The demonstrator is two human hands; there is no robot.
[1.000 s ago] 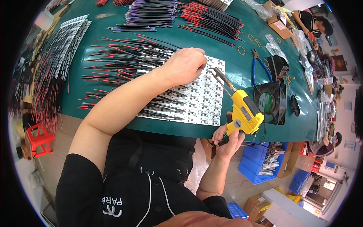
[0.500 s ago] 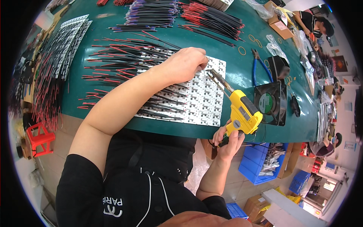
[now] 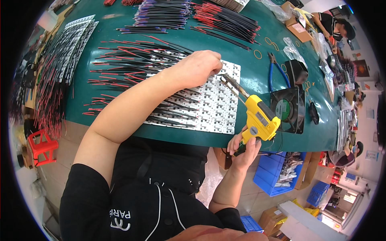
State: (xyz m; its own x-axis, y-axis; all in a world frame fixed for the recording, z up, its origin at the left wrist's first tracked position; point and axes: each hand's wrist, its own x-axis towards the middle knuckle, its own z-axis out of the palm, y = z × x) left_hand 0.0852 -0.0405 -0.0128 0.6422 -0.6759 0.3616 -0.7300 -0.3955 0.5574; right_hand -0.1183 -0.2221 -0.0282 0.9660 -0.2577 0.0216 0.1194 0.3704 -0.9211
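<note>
My left hand (image 3: 200, 69) reaches across a white circuit board panel (image 3: 215, 105), its fingers pinched together over the upper right part. What the fingertips hold is hidden beneath them. In my right hand (image 3: 244, 151), by the table's near edge, is the grip of a yellow soldering gun (image 3: 259, 118). The gun's metal tip points up and left, close to my left fingertips; whether it touches the panel I cannot tell. Many black wires with red ends (image 3: 120, 76) lie over the panel's left side and stick out leftward, partly behind my left forearm.
Wire bundles (image 3: 161, 16) lie at the far side, with more red-tipped ones (image 3: 229, 24) beside them. Blue-handled pliers (image 3: 277, 72) and a black fan (image 3: 287, 108) stand to the right. Wired panels (image 3: 76, 44) hang at the left edge. A blue bin (image 3: 273, 176) sits below the table.
My left hand and the soldering gun have shifted very slightly to the right. Nothing was taken up or let go.
</note>
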